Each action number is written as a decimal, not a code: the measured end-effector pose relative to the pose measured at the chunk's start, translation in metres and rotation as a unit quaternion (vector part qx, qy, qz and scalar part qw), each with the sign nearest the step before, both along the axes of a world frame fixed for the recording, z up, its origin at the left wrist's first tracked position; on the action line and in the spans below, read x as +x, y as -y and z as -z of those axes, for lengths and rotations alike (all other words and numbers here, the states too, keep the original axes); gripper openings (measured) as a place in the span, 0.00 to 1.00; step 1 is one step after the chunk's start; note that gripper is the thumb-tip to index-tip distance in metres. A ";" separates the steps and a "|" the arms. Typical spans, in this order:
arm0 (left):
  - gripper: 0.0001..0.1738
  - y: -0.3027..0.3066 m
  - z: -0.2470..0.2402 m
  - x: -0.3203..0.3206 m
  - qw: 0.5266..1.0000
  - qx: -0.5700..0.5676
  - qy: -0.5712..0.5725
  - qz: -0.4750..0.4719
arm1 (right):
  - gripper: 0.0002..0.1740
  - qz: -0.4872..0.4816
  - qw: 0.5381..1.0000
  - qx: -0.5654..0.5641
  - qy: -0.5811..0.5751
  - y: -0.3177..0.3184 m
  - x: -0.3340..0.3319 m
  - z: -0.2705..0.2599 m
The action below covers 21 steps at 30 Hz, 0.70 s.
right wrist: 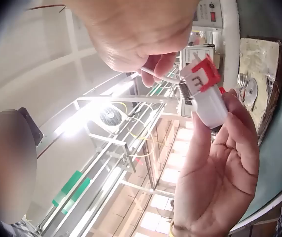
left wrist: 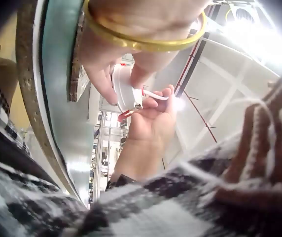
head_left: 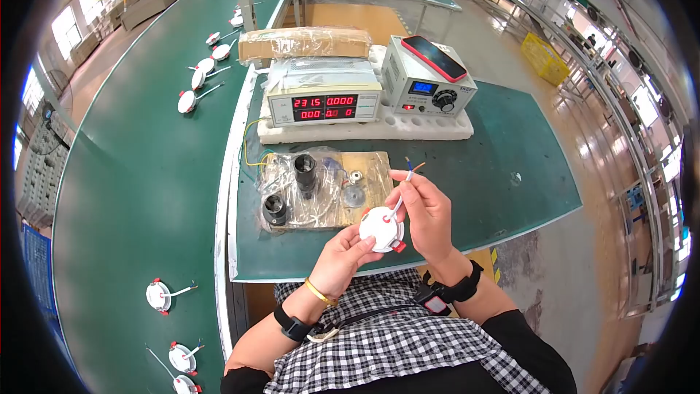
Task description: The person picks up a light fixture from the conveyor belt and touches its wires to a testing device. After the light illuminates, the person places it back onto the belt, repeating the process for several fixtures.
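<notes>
The left hand (head_left: 343,257) grips a round white lamp (head_left: 380,229) with red clips by its rim, thumb on the back face. Above it, the right hand (head_left: 429,217) pinches the lamp's white cable (head_left: 400,203), whose bare-ended blue and brown wires stick up past the fingers. In the left wrist view the lamp (left wrist: 126,88) sits between the left hand's thumb and fingers. A red clip (right wrist: 206,74) and a coiled spring (right wrist: 185,91) show on the lamp in the right wrist view.
Behind the hands lies a plastic-wrapped board (head_left: 332,211) with black sockets (head_left: 305,169). Farther back stand a meter with red digits (head_left: 324,107) and a grey power unit (head_left: 426,87) carrying a phone (head_left: 434,58). More lamps (head_left: 158,296) lie on the green belt (head_left: 138,204) at left.
</notes>
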<state>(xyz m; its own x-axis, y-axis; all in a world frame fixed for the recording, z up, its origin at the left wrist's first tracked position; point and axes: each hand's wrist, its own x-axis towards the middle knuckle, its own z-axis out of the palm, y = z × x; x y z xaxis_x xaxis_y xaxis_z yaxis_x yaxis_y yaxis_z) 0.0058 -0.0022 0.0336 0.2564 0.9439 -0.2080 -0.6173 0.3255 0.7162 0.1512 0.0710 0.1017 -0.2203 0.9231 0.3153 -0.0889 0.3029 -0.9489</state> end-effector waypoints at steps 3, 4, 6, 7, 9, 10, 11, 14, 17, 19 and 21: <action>0.28 -0.004 0.011 0.003 0.999 0.008 -0.036 -0.006 | 0.12 0.016 0.999 -0.041 0.014 -0.006 0.006 0.007; 0.27 -0.005 0.014 0.005 0.999 0.015 -0.051 -0.011 | 0.12 0.009 0.997 -0.053 0.055 -0.009 0.009 0.010; 0.23 -0.005 0.021 0.008 0.996 0.021 -0.090 -0.021 | 0.13 0.022 0.992 -0.044 0.119 -0.018 0.008 0.023; 0.19 -0.005 0.022 0.009 0.991 0.024 -0.128 -0.031 | 0.13 0.021 0.992 -0.041 0.119 -0.023 0.008 0.027; 0.17 -0.006 0.023 0.012 0.993 0.016 -0.113 -0.034 | 0.12 0.028 0.961 -0.049 0.271 -0.029 0.009 0.032; 0.18 -0.005 0.023 0.014 0.995 0.003 -0.095 -0.030 | 0.12 0.032 0.947 0.012 0.320 -0.036 0.009 0.039; 0.18 -0.005 0.023 0.014 0.997 -0.011 -0.077 -0.027 | 0.12 0.029 0.946 0.012 0.321 -0.040 0.009 0.039; 0.20 -0.008 0.024 0.011 0.999 -0.014 -0.037 0.009 | 0.13 -0.023 0.907 0.027 0.420 -0.052 0.002 0.039; 0.23 -0.009 0.026 0.010 0.999 -0.023 -0.006 0.032 | 0.13 -0.051 0.877 0.033 0.476 -0.064 -0.007 0.050; 0.22 -0.011 0.029 0.012 0.996 -0.049 0.065 0.024 | 0.14 -0.085 0.845 -0.004 0.529 -0.072 -0.012 0.053; 0.21 -0.013 0.030 0.013 0.995 -0.050 0.085 0.013 | 0.14 -0.085 0.833 -0.013 0.546 -0.076 -0.016 0.052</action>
<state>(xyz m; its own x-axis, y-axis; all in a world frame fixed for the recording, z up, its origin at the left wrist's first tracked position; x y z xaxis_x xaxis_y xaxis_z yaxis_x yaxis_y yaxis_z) 0.0192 0.0105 0.0032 0.3208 0.9129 -0.2523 -0.7175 0.4081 0.5645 0.1347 0.1471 0.0497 -0.4911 0.8526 -0.1786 0.7923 0.3520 -0.4984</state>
